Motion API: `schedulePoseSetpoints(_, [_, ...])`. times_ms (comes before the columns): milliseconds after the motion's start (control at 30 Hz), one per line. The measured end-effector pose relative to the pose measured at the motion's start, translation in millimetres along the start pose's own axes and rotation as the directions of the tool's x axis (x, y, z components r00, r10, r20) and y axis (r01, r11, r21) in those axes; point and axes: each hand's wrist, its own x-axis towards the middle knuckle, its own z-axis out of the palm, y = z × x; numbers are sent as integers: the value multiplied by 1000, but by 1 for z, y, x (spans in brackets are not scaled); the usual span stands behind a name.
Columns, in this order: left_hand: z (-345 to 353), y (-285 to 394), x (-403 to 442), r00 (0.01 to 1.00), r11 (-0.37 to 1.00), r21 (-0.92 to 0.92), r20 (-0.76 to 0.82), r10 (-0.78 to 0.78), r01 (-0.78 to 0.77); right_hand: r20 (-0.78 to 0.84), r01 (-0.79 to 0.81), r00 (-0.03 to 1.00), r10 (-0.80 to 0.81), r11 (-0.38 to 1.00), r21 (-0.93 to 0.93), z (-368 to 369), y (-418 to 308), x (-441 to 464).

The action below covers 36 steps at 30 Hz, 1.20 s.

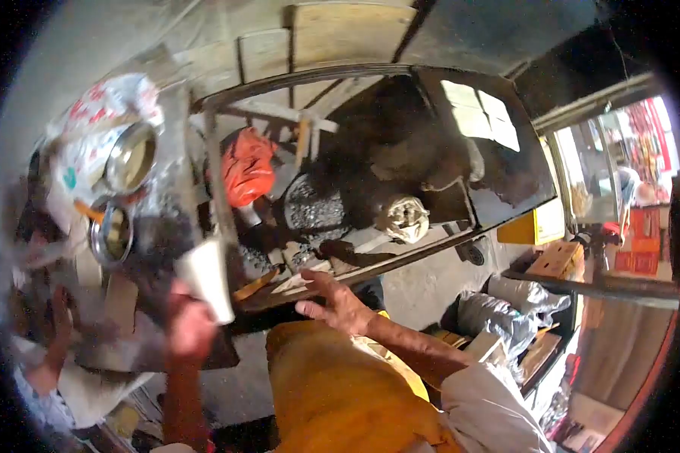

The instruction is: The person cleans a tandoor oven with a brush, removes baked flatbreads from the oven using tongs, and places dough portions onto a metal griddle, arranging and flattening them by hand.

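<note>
My left hand (189, 325), blurred by motion, is closed on a pale, flat-sided object (208, 279) that looks like a block or folded cloth. It is held beside the left end of a dark-framed tray (317, 298). My right hand (336, 302) has its fingers spread and holds nothing, over the tray's front edge. Inside the tray lie a red plastic bag (249, 167), a round patch of dark granules (313, 208) and a pale cloth-like bundle (406, 220). Near the front edge is a thin wooden piece (255, 285).
At the left, a metal bowl (131, 158) and a smaller pan (113, 234) stand by a patterned plastic sheet (91, 113). Another person's arm (53, 351) reaches in at lower left. Silvery sacks (499, 321) and a yellow box (533, 225) are at the right.
</note>
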Motion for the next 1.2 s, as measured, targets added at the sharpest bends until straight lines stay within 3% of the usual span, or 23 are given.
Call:
schedulePoseSetpoints(33, [44,-37,-2,995,981,-171,63,-79,89,4,-135,990,140,942,309,-17,10,-2])
schedulePoseSetpoints(100, [119,-96,5,910,900,-213,260,-322,380,-85,-220,934,347,745,630,-75,43,-19])
schedulePoseSetpoints(133, [153,-125,7,846,845,-216,356,-398,489,-127,-233,891,435,680,696,-107,55,-35])
schedulePoseSetpoints(167, [205,-127,2,815,817,-190,352,-460,544,-159,-234,840,519,611,756,-143,66,-53])
schedulePoseSetpoints(300, [342,-170,21,749,818,-132,502,-431,559,-414,40,799,436,649,759,-286,59,-124])
schedulePoseSetpoints(367, [414,-172,38,664,817,58,551,-505,573,-543,36,742,393,785,618,-363,61,-152])
schedulePoseSetpoints(400, [446,-167,49,589,817,160,618,-520,554,-595,75,706,385,795,602,-397,54,-160])
schedulePoseSetpoints(467, [512,-176,62,598,881,53,715,-361,470,-643,130,692,328,820,558,-475,61,-168])
schedulePoseSetpoints(500, [536,-182,72,621,928,31,735,-273,371,-656,105,681,325,843,527,-514,71,-168])
schedulePoseSetpoints(567, [566,-206,100,673,967,254,715,-189,3,-698,3,620,357,889,457,-586,91,-163])
schedulePoseSetpoints(633, [565,-224,115,709,935,344,681,-185,-87,-813,-56,517,268,958,280,-632,115,-148])
schedulePoseSetpoints(667, [557,-231,117,697,933,351,690,-197,-84,-812,-47,516,273,955,292,-642,137,-143])
schedulePoseSetpoints(700, [547,-237,117,684,930,358,699,-209,-81,-875,-131,480,71,991,9,-649,165,-137])
schedulePoseSetpoints(733, [537,-242,116,702,909,417,652,-287,-17,-859,-248,512,18,960,-128,-650,175,-132])
schedulePoseSetpoints(767, [523,-246,116,704,864,501,630,-328,-46,-839,-352,543,-36,897,-266,-650,185,-126])
schedulePoseSetpoints(833, [500,-259,113,728,880,474,615,-304,-33,-791,-417,610,-52,828,-376,-627,194,-109])
schedulePoseSetpoints(900, [472,-269,106,746,837,545,541,-389,41,-747,-431,642,-175,724,-540,-612,179,-92])
schedulePoseSetpoints(933, [465,-270,101,750,833,552,539,-384,29,-732,-447,668,-132,715,-537,-615,177,-81])
schedulePoseSetpoints(967, [458,-268,96,754,705,710,462,-467,2,-710,-440,678,-190,669,-599,-618,171,-71])
schedulePoseSetpoints(1033, [453,-269,81,755,660,747,385,-530,82,-690,-425,682,-243,636,-644,-632,164,-44])
schedulePoseSetpoints(1167, [425,-292,56,760,498,866,352,-546,-43,-706,-624,705,62,527,-577,-659,170,4])
schedulePoseSetpoints(1200, [409,-306,48,770,567,823,333,-544,45,-721,-615,686,-95,455,-645,-665,185,14])
